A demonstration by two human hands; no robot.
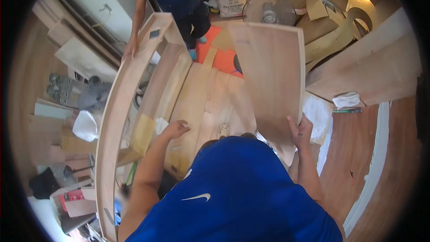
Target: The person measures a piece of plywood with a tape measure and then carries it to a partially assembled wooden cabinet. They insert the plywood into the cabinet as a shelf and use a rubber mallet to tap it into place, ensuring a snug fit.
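Panel: one-hand hold
Framed panel [273, 71] @ 1 o'clock from wearer; R hand [301, 132] grasps its R edge. L hand [177, 130] @ 10–11 (empty, loosely curled). Risk: one-sided grip, poss. twist, knocking fan [269, 14] beyond, approx. 12–1.

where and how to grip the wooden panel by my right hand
Probably the slim right edge strip of the wooden panel, coming from the right: it runs long and exposed, your right hand near its lower end; the broad face offers little grip.
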